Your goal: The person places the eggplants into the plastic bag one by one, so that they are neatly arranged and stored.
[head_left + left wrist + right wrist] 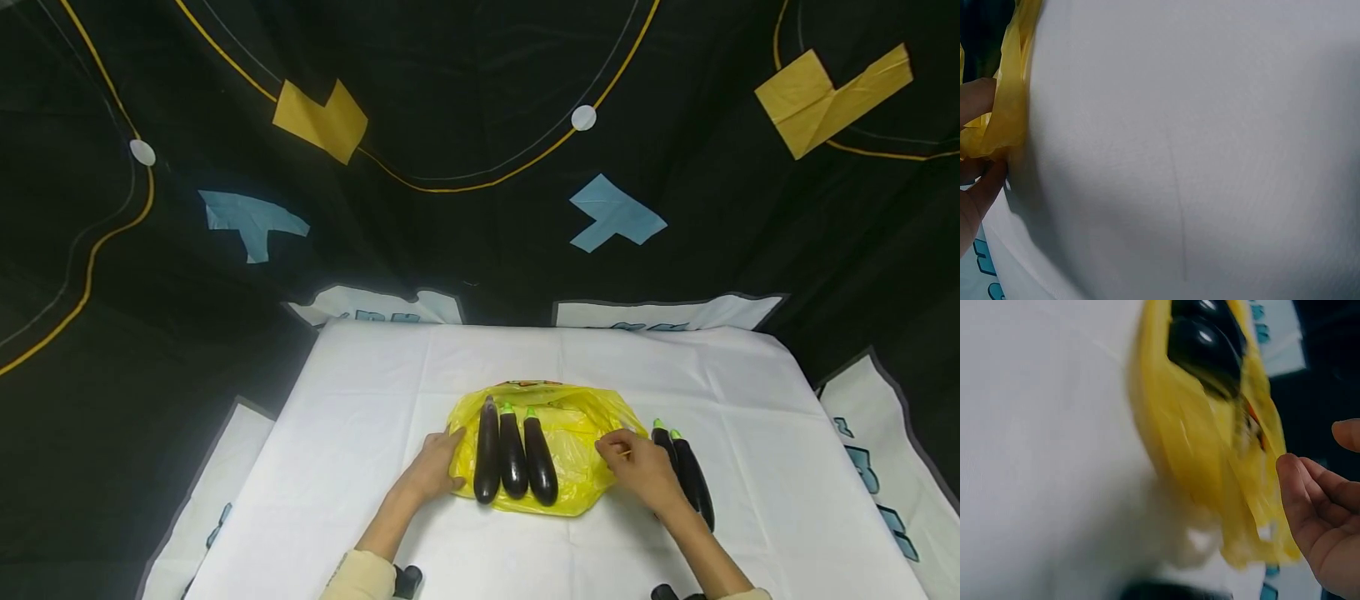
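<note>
A yellow plastic bag (581, 479) lies spread on the white table, its mouth wide. Three dark eggplants (540, 462) with pale or green tops rest side by side within it. At the bag's left edge my left hand (433, 468) pinches the plastic, one finger (975, 100) on the inner side and the thumb below. My right hand (643, 471) hovers by the bag's right edge. Its thumb stands apart from the fingers (1294, 494), with nothing held between them. Two more eggplants (695, 483) lie right of the bag, partly hidden behind that hand.
White cloth covers the table (465, 562). Beyond its far edge hangs a dark curtain (450, 250) with yellow and blue patches. White printed borders (862, 467) run along the sides.
</note>
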Action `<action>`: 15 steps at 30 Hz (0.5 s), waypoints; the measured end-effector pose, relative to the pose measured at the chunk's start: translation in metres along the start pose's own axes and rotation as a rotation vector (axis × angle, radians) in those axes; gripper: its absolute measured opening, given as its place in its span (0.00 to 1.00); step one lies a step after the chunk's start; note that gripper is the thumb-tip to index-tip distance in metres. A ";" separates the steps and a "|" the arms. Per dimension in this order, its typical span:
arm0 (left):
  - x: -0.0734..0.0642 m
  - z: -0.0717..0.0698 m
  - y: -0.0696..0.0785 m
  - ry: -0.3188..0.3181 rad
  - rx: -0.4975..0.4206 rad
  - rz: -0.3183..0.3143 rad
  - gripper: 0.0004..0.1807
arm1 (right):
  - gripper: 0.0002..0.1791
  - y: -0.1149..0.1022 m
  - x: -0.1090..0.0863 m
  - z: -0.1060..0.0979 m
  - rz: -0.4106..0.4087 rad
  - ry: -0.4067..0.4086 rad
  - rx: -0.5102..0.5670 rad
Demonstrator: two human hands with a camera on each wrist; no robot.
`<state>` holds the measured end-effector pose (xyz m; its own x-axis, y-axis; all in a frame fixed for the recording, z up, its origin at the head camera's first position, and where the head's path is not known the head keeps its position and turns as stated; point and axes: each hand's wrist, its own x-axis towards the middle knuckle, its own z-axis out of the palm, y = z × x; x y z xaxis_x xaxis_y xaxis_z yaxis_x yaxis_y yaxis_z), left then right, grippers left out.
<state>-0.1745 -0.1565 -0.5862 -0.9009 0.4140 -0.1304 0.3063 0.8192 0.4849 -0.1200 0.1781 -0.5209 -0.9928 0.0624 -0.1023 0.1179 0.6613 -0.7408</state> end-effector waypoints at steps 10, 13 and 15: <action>-0.001 0.001 0.001 -0.005 -0.023 -0.010 0.46 | 0.26 0.045 -0.038 -0.054 0.120 0.156 -0.135; -0.001 0.001 0.001 -0.002 -0.015 -0.009 0.46 | 0.26 0.067 -0.049 -0.059 0.186 0.252 -0.169; -0.001 0.001 0.000 0.000 -0.013 -0.013 0.46 | 0.28 0.081 -0.054 -0.060 0.255 0.280 -0.193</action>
<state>-0.1730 -0.1564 -0.5863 -0.9047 0.4036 -0.1365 0.2909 0.8192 0.4943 -0.0581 0.2727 -0.5356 -0.9032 0.4247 -0.0623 0.3803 0.7245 -0.5749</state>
